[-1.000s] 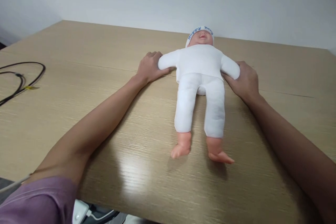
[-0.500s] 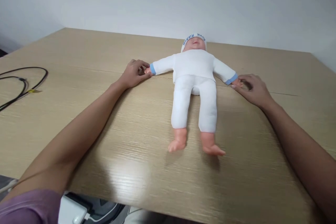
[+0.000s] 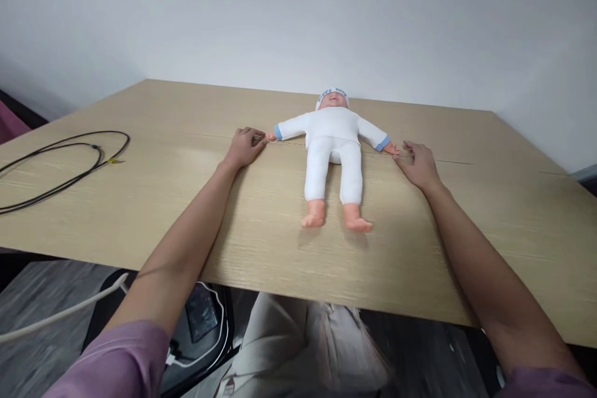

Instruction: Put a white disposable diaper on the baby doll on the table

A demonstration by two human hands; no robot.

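A baby doll (image 3: 333, 124) lies on its back on the wooden table, arms spread wide and feet towards me. It wears a white suit with blue cuffs and a white cap with blue lettering. My left hand (image 3: 246, 146) rests on the table by the doll's hand on the left, fingers loosely bent, fingertips at its edge. On the other side my right hand (image 3: 418, 166) has thumb and fingers apart, just beyond the doll's other hand. Both of the doll's small hands show almost fully.
Looped black cable (image 3: 69, 183) with a yellow tag lies at the table's left. A pale wall (image 3: 298, 18) stands behind the table (image 3: 153, 199). Below its front edge are my legs (image 3: 298, 348), a black case (image 3: 219, 348) holding a dark device and white cord, and a white cable (image 3: 65, 317).
My view has drawn back, so the doll looks smaller and more floor shows. Both my hands have slid outward off the doll's hands, which they were pinching before.
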